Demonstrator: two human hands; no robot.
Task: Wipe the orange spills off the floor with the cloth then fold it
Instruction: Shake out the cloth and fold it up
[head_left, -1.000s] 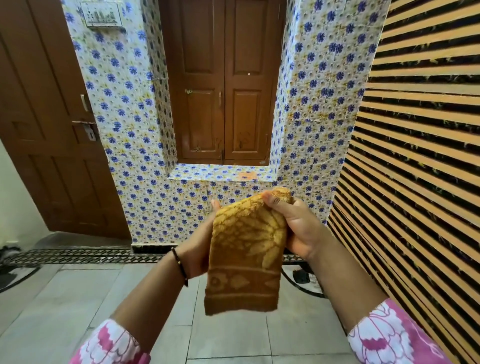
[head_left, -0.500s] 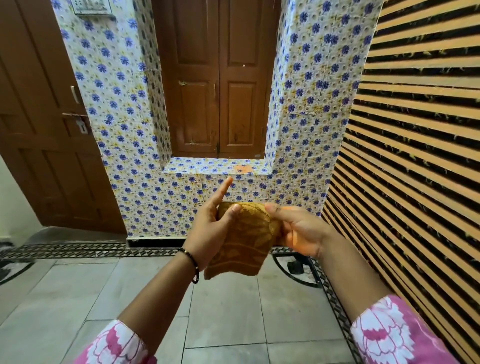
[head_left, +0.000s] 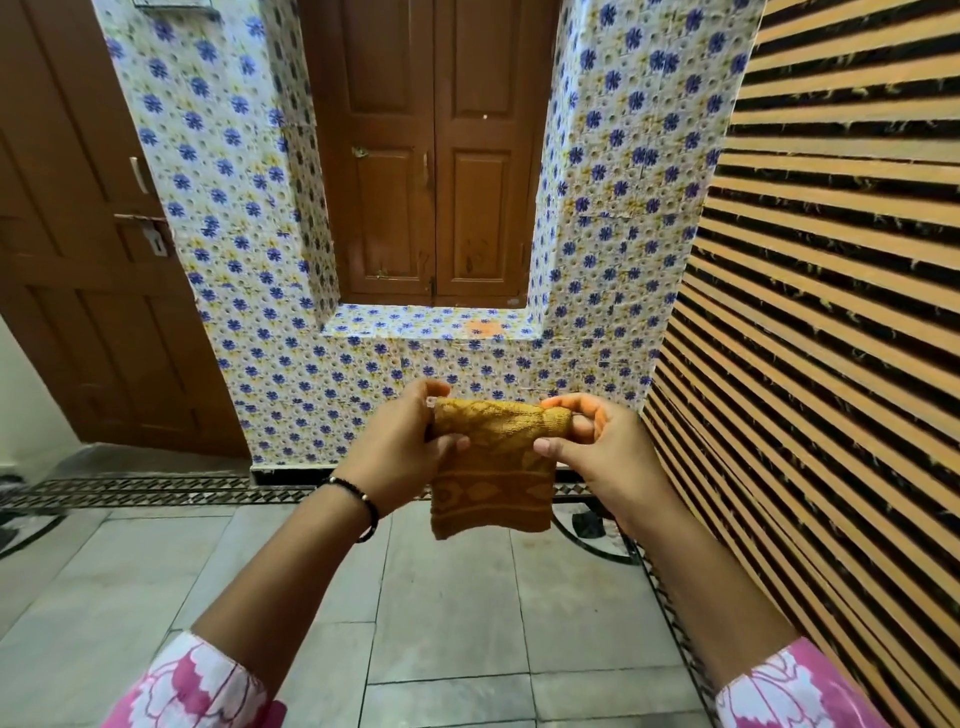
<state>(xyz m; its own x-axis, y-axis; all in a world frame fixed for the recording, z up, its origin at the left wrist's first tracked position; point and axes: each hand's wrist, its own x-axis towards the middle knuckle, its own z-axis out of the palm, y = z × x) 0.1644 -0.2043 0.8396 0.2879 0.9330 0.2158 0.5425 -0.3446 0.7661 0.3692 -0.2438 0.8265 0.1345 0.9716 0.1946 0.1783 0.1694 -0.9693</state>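
A mustard-yellow patterned cloth (head_left: 493, 483) hangs folded in the air at chest height in front of me. My left hand (head_left: 402, 447) pinches its upper left corner and my right hand (head_left: 597, 447) pinches its upper right corner, so the top edge is stretched level between them. The lower part dangles free above the grey tiled floor (head_left: 441, 623). No orange spill shows on the visible floor tiles. An orange smear (head_left: 483, 328) lies on the tiled window sill beyond the cloth.
A blue-flowered tiled wall (head_left: 228, 260) with a recessed brown shuttered window (head_left: 434, 156) faces me. A brown door (head_left: 78, 260) stands at the left. A striped slatted wall (head_left: 831, 312) runs close on the right. A black patterned border (head_left: 130, 488) edges the floor.
The cloth went from hanging long to bunched between both hands, and is now held flat and shorter by its top corners. Both hands dropped slightly and the left forefinger is no longer raised.
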